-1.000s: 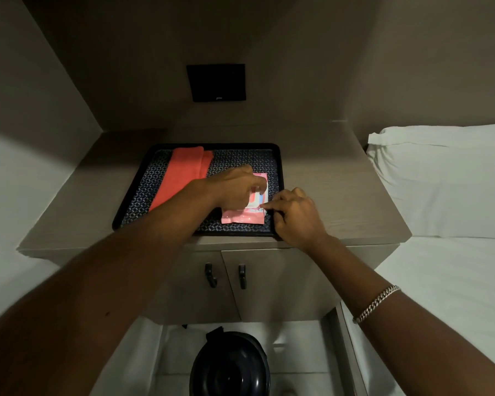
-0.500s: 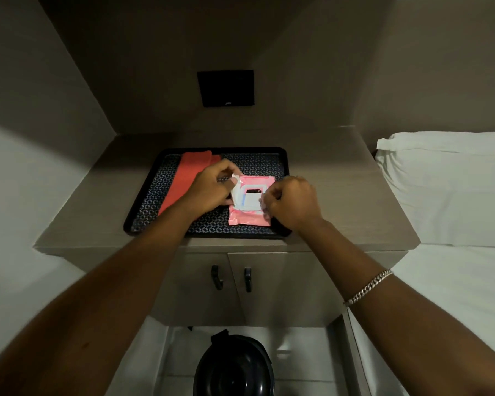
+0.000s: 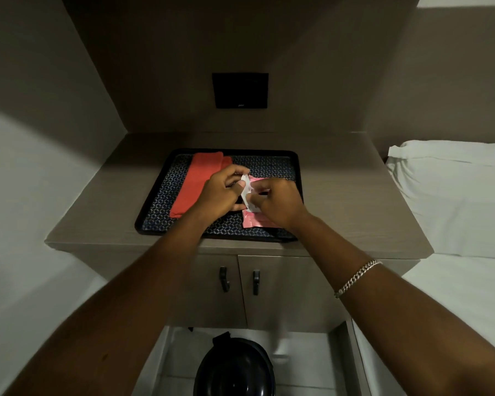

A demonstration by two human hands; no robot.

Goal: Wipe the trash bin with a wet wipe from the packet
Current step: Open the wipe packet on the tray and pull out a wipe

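A pink wet-wipe packet (image 3: 253,220) lies on the right part of a black patterned tray (image 3: 269,170) on the cabinet top. My left hand (image 3: 222,192) pinches the packet's white flap (image 3: 246,192), which stands lifted upright. My right hand (image 3: 280,202) rests on the packet with its fingertips at the opening behind the flap; whether it holds a wipe is hidden. The black round-lidded trash bin (image 3: 235,370) stands on the floor below, in front of the cabinet.
A folded red cloth (image 3: 200,178) lies on the tray's left side. The cabinet (image 3: 355,201) has two doors with dark handles (image 3: 223,278). A bed with a white pillow (image 3: 455,178) is at the right. A black wall panel (image 3: 240,90) hangs above.
The left hand has peeled the flap further up and to the left, so it now stands on edge. The right hand's fingers have moved onto the opening.
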